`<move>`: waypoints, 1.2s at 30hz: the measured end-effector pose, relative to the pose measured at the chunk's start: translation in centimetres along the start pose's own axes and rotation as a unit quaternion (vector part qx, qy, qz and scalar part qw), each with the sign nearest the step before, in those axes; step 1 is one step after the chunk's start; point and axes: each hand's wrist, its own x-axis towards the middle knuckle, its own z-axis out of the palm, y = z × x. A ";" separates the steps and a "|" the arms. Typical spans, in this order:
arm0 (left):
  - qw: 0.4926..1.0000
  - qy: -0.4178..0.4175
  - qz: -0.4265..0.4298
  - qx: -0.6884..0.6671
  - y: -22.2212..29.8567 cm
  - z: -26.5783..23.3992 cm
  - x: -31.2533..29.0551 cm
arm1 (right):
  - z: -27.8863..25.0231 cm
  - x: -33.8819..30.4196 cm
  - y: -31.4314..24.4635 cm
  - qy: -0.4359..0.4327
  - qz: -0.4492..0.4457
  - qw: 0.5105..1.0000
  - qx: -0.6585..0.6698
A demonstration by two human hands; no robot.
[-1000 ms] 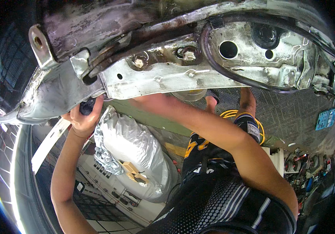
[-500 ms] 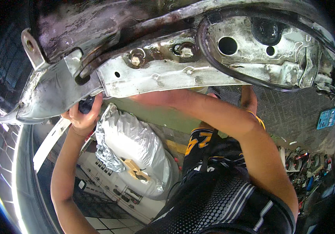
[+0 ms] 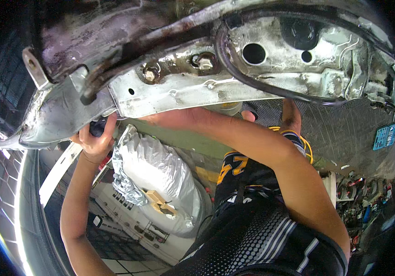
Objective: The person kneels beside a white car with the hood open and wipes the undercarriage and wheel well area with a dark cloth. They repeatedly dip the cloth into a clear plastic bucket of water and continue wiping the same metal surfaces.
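A bare metal car body panel [image 3: 170, 94], with bolts and round holes, spans the upper view. Against the lower edge of its left end, a curved grey metal bracket [image 3: 64, 112], my left hand [image 3: 95, 143] is raised with bent fingers closed around a dark rounded object [image 3: 97, 128], whose kind I cannot make out. My right forearm [image 3: 225, 126] reaches leftward under the panel. Past the wrist my right hand is hidden behind the panel's lower edge, so its fingers do not show. A black hose [image 3: 252, 78] loops across the panel.
Silver sheeting [image 3: 156, 161] wraps a large shape below the panel, with wooden blocks [image 3: 160, 202] on it. A light strip [image 3: 59, 175] slants beside my left forearm. On the right are a blue tool case [image 3: 385, 136] on a textured mat [image 3: 335, 133] and many jumbled tools [image 3: 368, 202].
The panel has shifted slightly left in the view. My left hand keeps its grip on the dark object, and my right forearm has moved only a little.
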 end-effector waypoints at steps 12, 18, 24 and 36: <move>1.000 0.021 0.000 -0.012 -0.1 0.6 0.0 | 0.2 -0.1 1.0 -0.002 -0.002 0.999 0.041; 1.000 0.020 -0.019 0.000 0.5 0.8 -0.2 | 1.5 -0.3 0.9 -0.033 0.032 0.999 -0.008; 0.999 -0.004 -0.046 -0.007 0.6 0.7 0.3 | 0.4 -0.3 1.9 -0.052 0.023 0.994 0.091; 0.999 0.021 -0.014 0.021 0.5 0.7 -0.2 | 0.1 0.0 1.8 -0.060 0.128 0.944 0.297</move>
